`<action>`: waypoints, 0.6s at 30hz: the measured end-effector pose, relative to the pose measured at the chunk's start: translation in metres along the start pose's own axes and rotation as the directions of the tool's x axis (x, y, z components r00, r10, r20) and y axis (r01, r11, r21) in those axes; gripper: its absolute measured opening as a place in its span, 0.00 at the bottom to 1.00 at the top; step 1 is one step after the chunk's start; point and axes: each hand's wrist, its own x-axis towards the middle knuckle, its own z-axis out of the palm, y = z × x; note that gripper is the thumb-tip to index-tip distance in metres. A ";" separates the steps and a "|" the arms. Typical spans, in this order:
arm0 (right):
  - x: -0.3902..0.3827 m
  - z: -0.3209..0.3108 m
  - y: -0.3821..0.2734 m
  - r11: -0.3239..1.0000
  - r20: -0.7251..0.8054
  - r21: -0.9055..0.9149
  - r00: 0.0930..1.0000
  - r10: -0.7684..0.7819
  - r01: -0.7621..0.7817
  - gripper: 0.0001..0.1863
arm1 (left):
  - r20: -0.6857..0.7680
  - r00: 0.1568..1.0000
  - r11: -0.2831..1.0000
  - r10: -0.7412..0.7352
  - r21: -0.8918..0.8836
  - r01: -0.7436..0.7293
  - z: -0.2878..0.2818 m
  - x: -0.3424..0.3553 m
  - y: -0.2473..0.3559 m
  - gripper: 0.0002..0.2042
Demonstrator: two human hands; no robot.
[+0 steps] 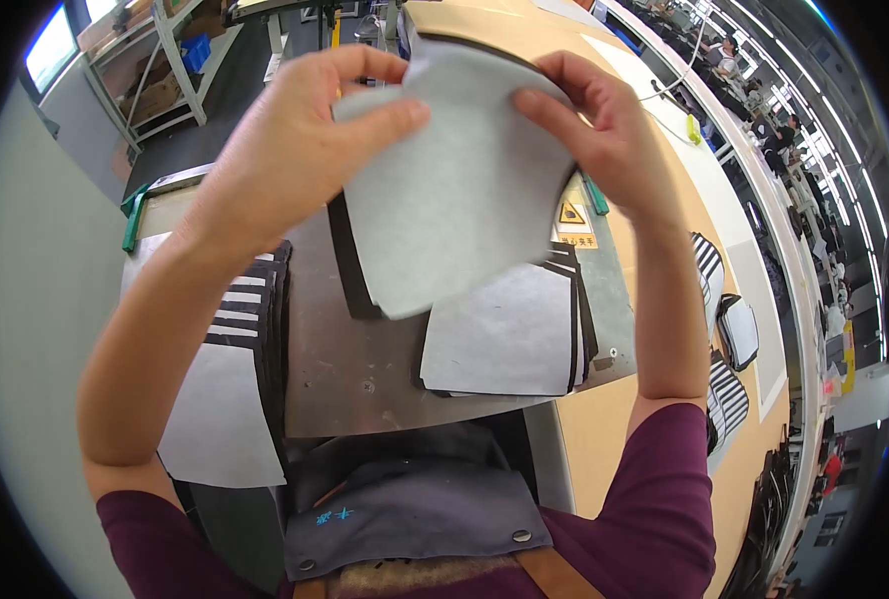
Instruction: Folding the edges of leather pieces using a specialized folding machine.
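Note:
Raised over the metal worktop, a pale grey cut fabric panel with black material showing behind its edges is held between both hands. My left hand pinches its upper left edge, thumb on the pale face. At the upper right edge, my right hand grips it the same way, fingers behind. Below the panel lies a stack of similar pale, black-edged pieces. Under my left forearm another stack is fanned out, its layers showing as black and white stripes. Whether the held panel is one layer or more, I cannot tell.
Green clamp-like parts sit at the worktop's left edge. A yellow warning label is stuck near the right stack. On the wooden table to the right lie more striped bundles. A metal shelf stands far left; people work far right.

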 end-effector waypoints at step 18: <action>-0.091 -0.001 0.059 0.718 0.257 -0.696 0.927 0.274 -0.019 0.27 | 0.172 0.984 0.808 0.044 0.574 -0.136 0.087 -0.070 -0.058 0.17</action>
